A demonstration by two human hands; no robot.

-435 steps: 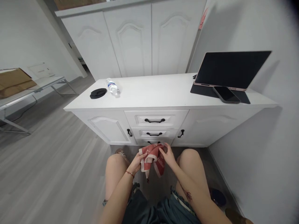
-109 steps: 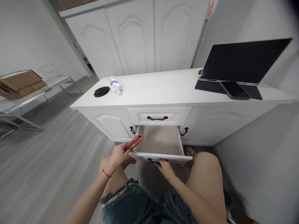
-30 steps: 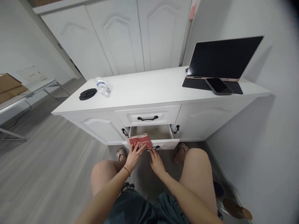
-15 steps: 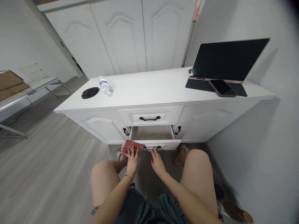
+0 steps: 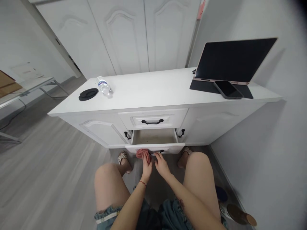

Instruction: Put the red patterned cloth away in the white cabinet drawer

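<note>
My left hand (image 5: 146,167) is closed on a bunched red cloth (image 5: 143,153), pressed against the left part of the lower drawer's black handle (image 5: 161,151). My right hand (image 5: 162,165) has its fingertips at the right part of that same handle, apparently hooked on it, with the thumb apart below. The lower drawer (image 5: 178,147) is pulled out, and its bare inside shows. Above it the upper drawer (image 5: 134,119) is closed, with its own black handle (image 5: 152,122).
On the white cabinet top (image 5: 148,91) lie a clear plastic bottle (image 5: 103,85), a black flat item (image 5: 88,94), a tablet or laptop (image 5: 236,60) and a phone (image 5: 228,89). A brown bottle (image 5: 240,214) is on the floor at right. My knees flank the drawer.
The red cloth was spread flat left of the handle. Now it is bunched in my left hand, which has moved right onto the handle. My right hand has hardly moved.
</note>
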